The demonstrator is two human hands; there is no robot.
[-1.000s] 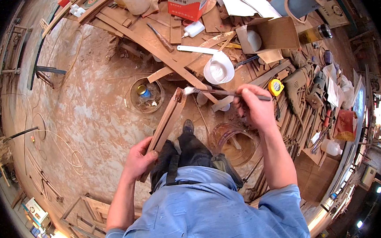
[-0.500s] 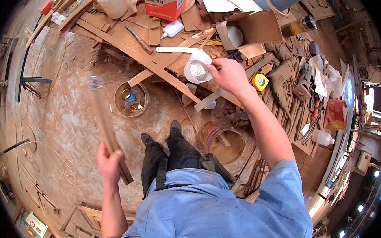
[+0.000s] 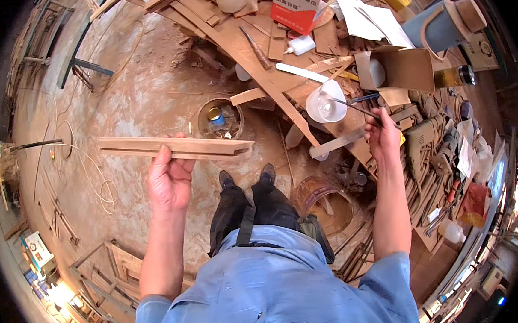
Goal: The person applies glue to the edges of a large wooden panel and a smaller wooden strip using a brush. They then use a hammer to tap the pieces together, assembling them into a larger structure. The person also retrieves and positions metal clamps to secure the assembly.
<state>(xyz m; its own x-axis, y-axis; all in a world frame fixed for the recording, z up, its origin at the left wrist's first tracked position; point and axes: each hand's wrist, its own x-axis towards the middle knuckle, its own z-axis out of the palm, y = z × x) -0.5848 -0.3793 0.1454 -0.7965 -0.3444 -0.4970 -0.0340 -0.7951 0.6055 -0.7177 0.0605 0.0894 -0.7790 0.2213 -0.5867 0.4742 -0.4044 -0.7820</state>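
My left hand [image 3: 170,182] is closed round a long grooved wooden strip [image 3: 126,145], held level above the floor with the thumb on its near side. At the right, my right hand [image 3: 382,135] pinches a thin dark stick-like tool [image 3: 356,108]. The tool's far end reaches into a white plastic cup [image 3: 322,114] on the cluttered bench; its tip shape is too small to make out. White material shows inside the cup. Beside it lie a flat white strip [image 3: 301,72] and a metal-looking flat bar [image 3: 342,142].
On the bench are an open cardboard box [image 3: 409,70], a red box [image 3: 297,6], a white squeeze bottle [image 3: 301,45], a pointed tool [image 3: 256,49] and a power drill [image 3: 420,141]. Below stand a bucket holding a blue can [image 3: 215,116] and another bucket [image 3: 328,207].
My left hand has turned the wooden strip from upright to level and brought it inward. My right hand has drawn back from the cup's rim, and the thin tool now shows in it.
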